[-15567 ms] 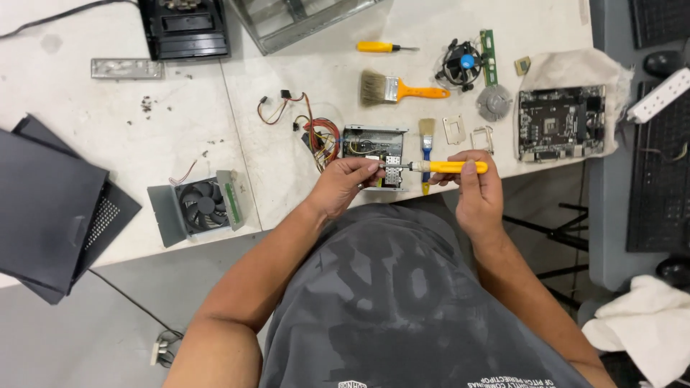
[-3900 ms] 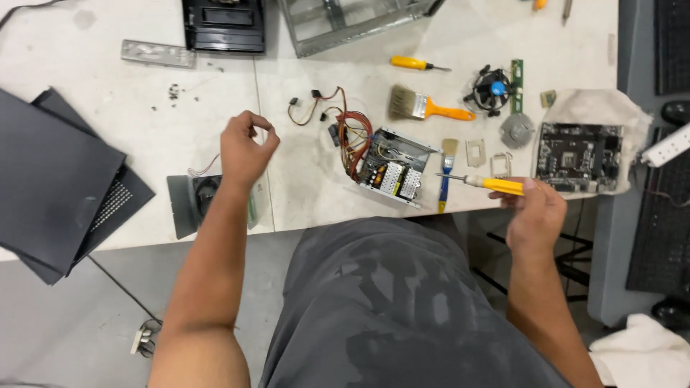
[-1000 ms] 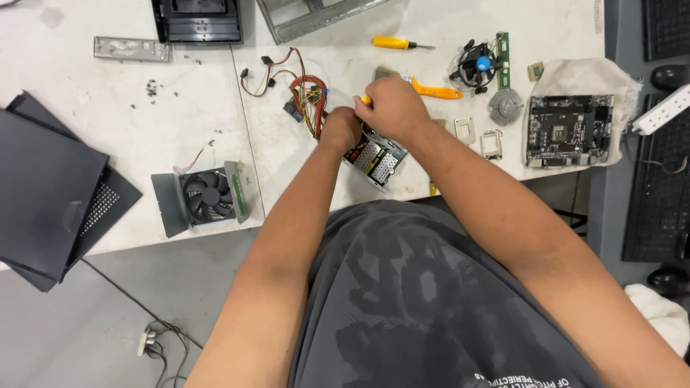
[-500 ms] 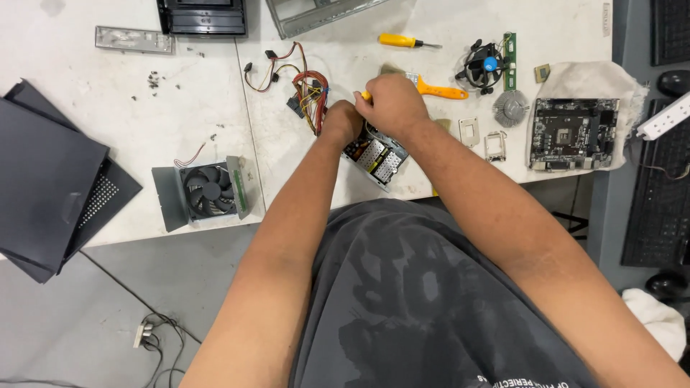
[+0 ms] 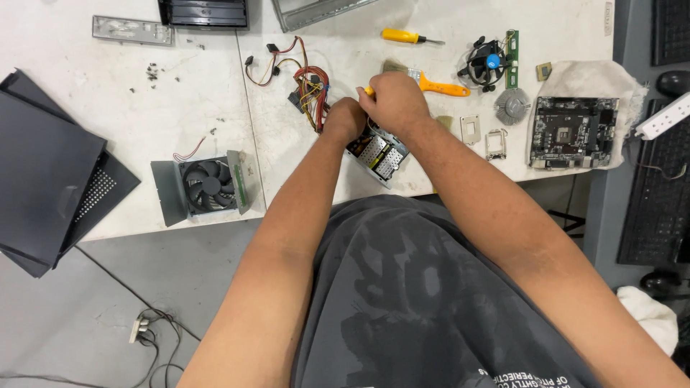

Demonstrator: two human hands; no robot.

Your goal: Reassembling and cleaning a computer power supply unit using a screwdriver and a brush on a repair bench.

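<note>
The power supply (image 5: 377,152) lies open near the table's (image 5: 302,165) front edge, tilted, with its bundle of coloured wires (image 5: 309,86) trailing off past the hands. The left hand (image 5: 343,121) is closed on the unit's far corner, just where the wires leave it, apparently to pin the case flat. The right hand (image 5: 394,103) is touching the left, fingers wrapped shut round a yellow-handled screwdriver (image 5: 369,91); only the butt of the handle shows beyond the fist, so the tip is hidden, likely pointing down into the unit. Just right of the right hand lie a brush (image 5: 431,82) and two small metal brackets (image 5: 471,128); farther right, a motherboard (image 5: 571,133). Well left of the grip stands a case fan (image 5: 208,185)
</note>
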